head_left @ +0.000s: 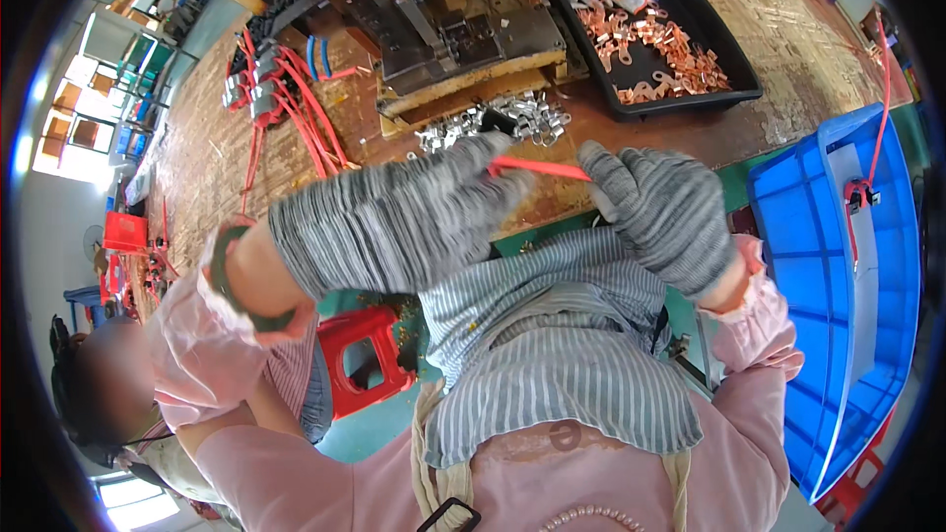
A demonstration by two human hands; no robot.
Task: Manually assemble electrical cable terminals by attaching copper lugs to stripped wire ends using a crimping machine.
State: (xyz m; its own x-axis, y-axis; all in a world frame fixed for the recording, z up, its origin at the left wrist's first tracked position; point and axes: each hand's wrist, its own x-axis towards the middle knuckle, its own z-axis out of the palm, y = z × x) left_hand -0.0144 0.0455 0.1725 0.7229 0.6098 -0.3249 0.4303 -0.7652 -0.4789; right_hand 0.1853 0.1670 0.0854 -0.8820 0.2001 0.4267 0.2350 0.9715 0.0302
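Note:
Both my hands wear grey striped knit gloves. My right hand [665, 212] is closed on one end of a short red cable [552, 168], thumb and fingers pinched over it. The cable runs left to the fingers of my left hand [404, 212], which are smeared by motion; whether they grip it I cannot make out. Just beyond my left fingertips, a pile of silver metal terminals [532, 118] lies at the table's near edge. Behind the pile stands a dark metal press fixture [463, 39] on a wooden base.
A black tray [680, 103] with copper terminals and a plastic bag stands at the back right. Red cables [305, 108] with grey connectors lie left. At right is a blue crate [838, 315] with a red cable over it. A red stool [365, 360] and another person are at lower left.

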